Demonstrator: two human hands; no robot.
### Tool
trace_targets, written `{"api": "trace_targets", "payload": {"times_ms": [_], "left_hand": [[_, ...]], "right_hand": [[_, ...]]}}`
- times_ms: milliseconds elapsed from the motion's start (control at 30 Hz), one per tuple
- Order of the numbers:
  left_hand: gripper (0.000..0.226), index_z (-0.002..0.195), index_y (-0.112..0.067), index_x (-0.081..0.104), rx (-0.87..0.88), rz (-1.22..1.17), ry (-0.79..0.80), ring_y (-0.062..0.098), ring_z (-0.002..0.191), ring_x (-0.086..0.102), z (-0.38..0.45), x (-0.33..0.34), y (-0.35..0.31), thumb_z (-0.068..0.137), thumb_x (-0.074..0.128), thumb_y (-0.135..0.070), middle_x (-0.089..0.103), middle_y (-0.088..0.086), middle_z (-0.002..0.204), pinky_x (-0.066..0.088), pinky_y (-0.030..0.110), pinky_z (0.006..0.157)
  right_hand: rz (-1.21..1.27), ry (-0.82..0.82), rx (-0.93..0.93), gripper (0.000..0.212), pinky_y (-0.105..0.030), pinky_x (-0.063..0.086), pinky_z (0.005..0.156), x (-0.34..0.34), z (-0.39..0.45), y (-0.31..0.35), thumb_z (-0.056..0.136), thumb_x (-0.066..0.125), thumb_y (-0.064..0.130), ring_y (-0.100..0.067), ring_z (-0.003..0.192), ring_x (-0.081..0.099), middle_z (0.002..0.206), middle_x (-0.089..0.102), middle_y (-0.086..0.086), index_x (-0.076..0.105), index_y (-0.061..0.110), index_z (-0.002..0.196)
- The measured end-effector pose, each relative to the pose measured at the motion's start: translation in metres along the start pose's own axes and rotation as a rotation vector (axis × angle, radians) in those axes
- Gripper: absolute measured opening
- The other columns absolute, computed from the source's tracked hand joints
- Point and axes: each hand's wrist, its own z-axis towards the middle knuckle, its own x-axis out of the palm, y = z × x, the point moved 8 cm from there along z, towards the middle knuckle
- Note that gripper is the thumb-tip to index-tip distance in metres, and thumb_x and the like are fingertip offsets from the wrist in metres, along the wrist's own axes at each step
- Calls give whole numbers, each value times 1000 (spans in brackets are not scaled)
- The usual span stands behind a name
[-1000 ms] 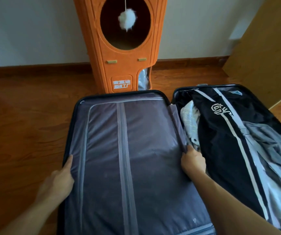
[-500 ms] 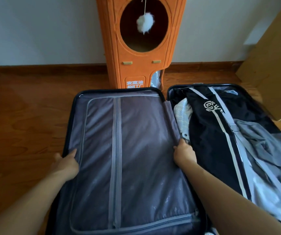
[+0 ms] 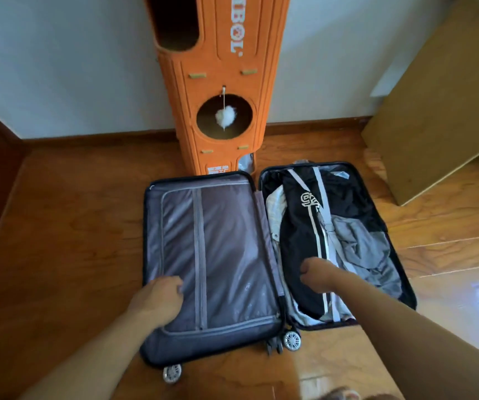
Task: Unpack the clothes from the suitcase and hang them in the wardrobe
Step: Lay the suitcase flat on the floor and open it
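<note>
Head view is showing us the suitcase [image 3: 264, 255] lying open on the wooden floor [image 3: 59, 241] in the middle of the frame, and we are resting our left hand [image 3: 157, 298] with fingers curled on the zipped grey liner [image 3: 218, 249] of the left half, gripping nothing that we can make out. Our right hand [image 3: 316, 274] is closing into a fist on the black jacket [image 3: 304, 241] in the right half, where the clothes are sitting in a loose heap with a grey garment [image 3: 359, 243] and a white one [image 3: 274, 209]. We are judging that lifting the jacket could drag the tangled pieces out onto the floor. The suitcase is standing on wheels [image 3: 291, 340], so it might roll on the glossy boards. An orange cat tower [image 3: 221, 82] is standing against the white wall at upper centre, and a tan panel [image 3: 440, 105], possibly the wardrobe, is filling the upper right.
</note>
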Motion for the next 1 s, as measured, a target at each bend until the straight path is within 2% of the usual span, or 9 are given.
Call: {"api": "trace_targets", "payload": {"times_ms": [67,167,300,467,667,767,833,933,1000], "left_hand": [[35,125,-31,63,-24,-60,-4,19,107,62,-61,-58,-3,105,35,-34,64,-2,129,52,32,88],[25,111,-39,63,-58,-181,-46,16,96,63,-158,-149,-3,104,40,-34,68,-5,118,53,31,84],[26,122,-27,67,-64,-368,-134,13,107,63,-277,-238,1,106,46,-25,67,-5,120,50,28,96],[24,123,-31,65,-148,-500,-269,9,109,64,-393,-303,32,106,49,-27,65,-10,120,52,32,98],[23,114,-31,71,-328,-542,-673,7,99,65,-562,-330,61,102,51,-30,71,-13,107,53,30,90],[26,112,-30,73,-437,-446,-838,9,95,67,-674,-333,80,99,51,-33,74,-10,105,54,30,89],[26,114,-27,74,-512,-317,-956,14,100,67,-757,-338,95,100,52,-29,75,-8,109,51,30,89],[26,115,-28,72,-690,-142,-1125,14,105,66,-891,-331,119,101,50,-30,73,-10,113,51,32,91],[32,111,-27,72,-782,70,-1226,18,103,66,-968,-323,127,97,44,-32,73,-8,107,54,34,87]], "right_hand": [[-8,-18,20,26,-28,44,88,-45,-68,1,99,47,20,-33,124,55,123,59,-17,62,2,112],[12,-31,7,36,-31,45,93,-111,-171,25,103,43,18,-32,125,54,134,57,-17,60,-2,128],[113,-67,-90,19,-29,44,73,-175,-266,70,99,49,16,-32,96,62,97,65,-10,65,7,97],[71,-64,-346,24,-27,47,78,-214,-346,159,98,49,14,-18,87,57,101,64,-6,66,11,115],[-17,-130,-778,24,-29,49,66,-240,-468,328,95,49,10,-20,76,63,77,65,2,65,19,79],[22,-133,-1070,30,-31,54,73,-224,-580,417,96,49,12,-17,84,67,83,68,9,64,32,78],[38,-101,-1266,21,-21,53,69,-204,-659,459,100,53,21,-7,85,68,92,68,15,63,38,93],[46,-41,-1473,15,-21,56,74,-167,-761,497,101,56,26,-6,86,68,100,68,13,64,36,109],[29,-7,-1561,21,-11,50,75,-145,-812,512,101,55,24,1,96,62,109,66,15,64,32,117]]}}
